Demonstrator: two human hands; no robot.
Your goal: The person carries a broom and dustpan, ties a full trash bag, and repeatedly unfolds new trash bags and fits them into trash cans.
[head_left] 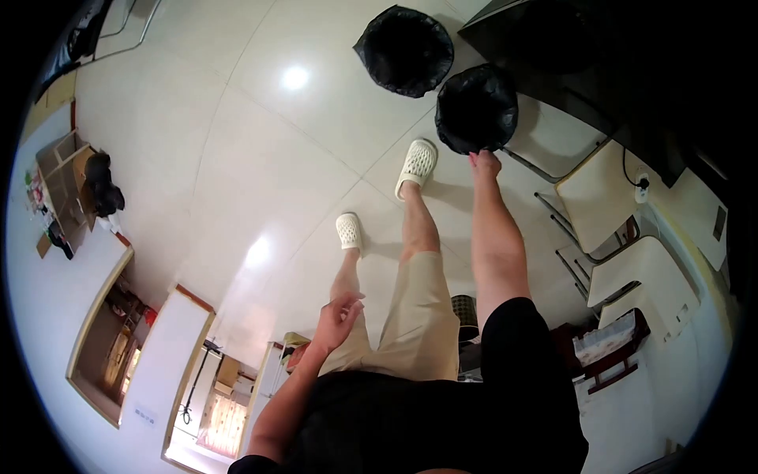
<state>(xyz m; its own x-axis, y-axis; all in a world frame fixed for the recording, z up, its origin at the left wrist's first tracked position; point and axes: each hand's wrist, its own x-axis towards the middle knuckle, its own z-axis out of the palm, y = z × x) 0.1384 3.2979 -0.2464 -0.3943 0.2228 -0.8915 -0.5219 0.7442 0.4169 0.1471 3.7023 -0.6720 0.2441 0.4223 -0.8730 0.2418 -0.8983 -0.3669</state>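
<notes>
My right hand (pixel 485 163) reaches forward and pinches the near rim of a round trash can lined with a black garbage bag (pixel 478 110). A second bag-lined trash can (pixel 404 52) stands on the floor just beyond it, to the left. Black plastic covers both, so the cans' own walls are hidden. My left hand (pixel 339 322) hangs in front of my left thigh, its fingers loosely curled and apart, with nothing visible in it.
Pale floor tiles (pixel 300 142) surround my feet in cream clogs (pixel 417 163). Along the right are metal-legged chairs (pixel 588 197) and a power socket with a plug (pixel 641 188). A dark piece of furniture (pixel 553 55) stands beyond the cans. Doorways (pixel 189 379) are at the left.
</notes>
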